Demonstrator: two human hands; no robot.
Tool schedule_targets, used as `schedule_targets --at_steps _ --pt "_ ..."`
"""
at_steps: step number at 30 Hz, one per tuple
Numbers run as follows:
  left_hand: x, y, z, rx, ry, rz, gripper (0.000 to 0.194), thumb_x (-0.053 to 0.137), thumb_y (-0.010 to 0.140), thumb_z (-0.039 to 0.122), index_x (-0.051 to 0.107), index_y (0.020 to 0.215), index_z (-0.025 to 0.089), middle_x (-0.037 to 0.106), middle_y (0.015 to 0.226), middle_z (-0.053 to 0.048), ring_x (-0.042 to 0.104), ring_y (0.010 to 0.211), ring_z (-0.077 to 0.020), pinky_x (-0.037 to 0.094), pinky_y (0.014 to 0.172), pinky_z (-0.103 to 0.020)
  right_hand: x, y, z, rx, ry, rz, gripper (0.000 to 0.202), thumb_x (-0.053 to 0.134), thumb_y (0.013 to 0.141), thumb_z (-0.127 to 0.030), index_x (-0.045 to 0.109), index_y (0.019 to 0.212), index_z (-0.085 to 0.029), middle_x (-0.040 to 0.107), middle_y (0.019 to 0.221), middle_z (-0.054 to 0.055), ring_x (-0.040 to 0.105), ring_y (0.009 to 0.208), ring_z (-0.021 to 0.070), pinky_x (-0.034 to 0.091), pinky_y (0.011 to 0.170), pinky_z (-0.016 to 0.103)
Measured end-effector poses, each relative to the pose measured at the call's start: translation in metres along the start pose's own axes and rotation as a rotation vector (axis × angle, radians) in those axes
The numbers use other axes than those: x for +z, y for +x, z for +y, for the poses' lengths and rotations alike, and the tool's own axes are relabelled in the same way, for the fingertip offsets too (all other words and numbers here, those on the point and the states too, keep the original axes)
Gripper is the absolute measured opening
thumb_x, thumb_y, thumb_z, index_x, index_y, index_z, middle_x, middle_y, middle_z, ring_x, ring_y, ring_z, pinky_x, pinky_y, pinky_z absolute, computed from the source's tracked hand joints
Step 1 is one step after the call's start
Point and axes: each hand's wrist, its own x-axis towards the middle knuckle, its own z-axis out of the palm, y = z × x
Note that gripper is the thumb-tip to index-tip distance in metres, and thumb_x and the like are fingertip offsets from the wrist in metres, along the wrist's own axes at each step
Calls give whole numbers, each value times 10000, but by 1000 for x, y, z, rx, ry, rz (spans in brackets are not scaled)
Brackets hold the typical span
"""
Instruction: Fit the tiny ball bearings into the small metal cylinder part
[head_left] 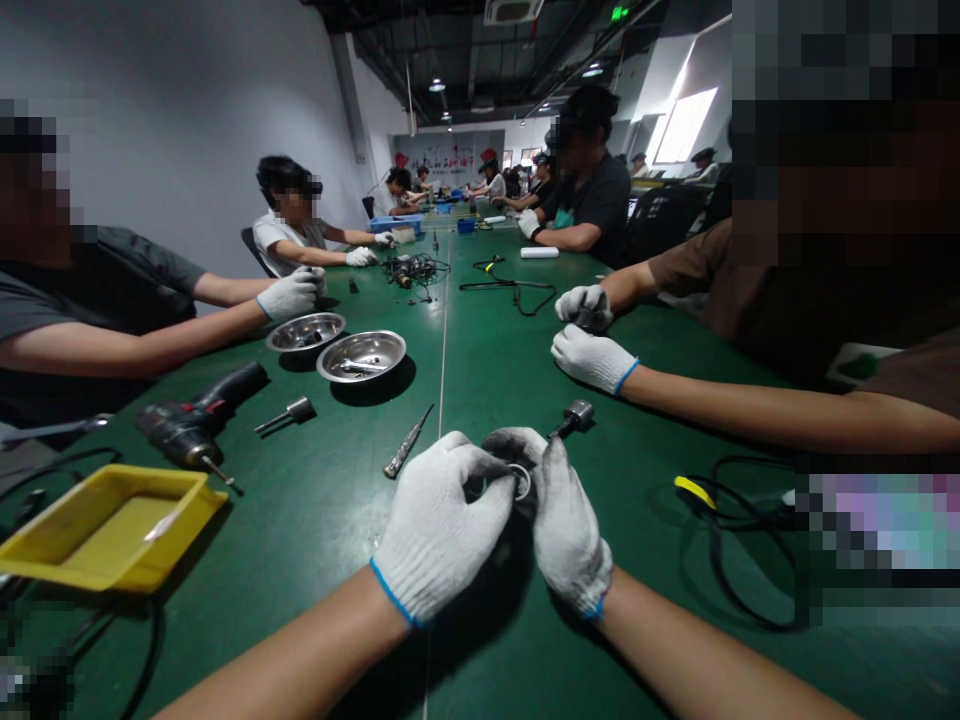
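My left hand (442, 520) and my right hand (566, 520), both in white knit gloves, meet over the green table (480, 350). Between their fingertips they pinch a small dark part with a metal ring (521, 483). A short socket bit (574, 417) lies just beyond my right hand. A slim metal file-like tool (407, 442) lies ahead of my left hand.
A yellow tray (105, 525) and a black cordless drill (199, 415) sit at left, with a second socket bit (289, 413). Two steel bowls (360, 355) stand further back. Other people's gloved hands work at left (292, 293) and right (592, 355). Black cables (735, 540) lie at right.
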Motion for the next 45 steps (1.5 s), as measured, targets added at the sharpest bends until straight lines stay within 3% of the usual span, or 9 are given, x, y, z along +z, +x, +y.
schedule_targets --at_steps 4,26,31,38,45 --pt "0 1 2 -40 0 -12 163 738 845 112 804 742 220 721 735 7 697 682 -156 478 627 -275 -3 0 2 -16 -54 -14 702 370 1020 -801 771 1121 -235 795 1138 80 741 1073 249 572 1034 360" --pt "-3 6 7 -111 98 -69 199 725 852 150 772 669 213 734 692 -12 696 651 -191 463 565 -275 -7 -1 3 -128 -156 -146 677 303 1074 -735 717 1310 -254 753 1296 81 716 1202 258 539 1103 373" --pt "-5 8 9 -114 122 -75 165 744 865 150 807 728 215 745 725 -15 706 676 -195 492 604 -291 -5 -2 0 -154 -156 -142 660 336 1067 -738 721 1298 -253 758 1303 82 710 1223 258 533 1116 374" --pt "-14 10 18 -103 234 -253 136 726 947 198 861 958 213 790 982 -67 741 919 -242 542 834 -362 -5 0 1 -183 -151 -139 668 316 1074 -735 702 1323 -249 754 1321 82 713 1227 259 543 1119 401" --pt "-15 14 22 -223 183 -262 159 699 951 186 854 922 211 782 953 -52 712 907 -234 498 816 -356 -5 -2 3 -228 -143 -165 592 347 1094 -680 644 1408 -275 719 1398 79 682 1299 264 564 1099 398"
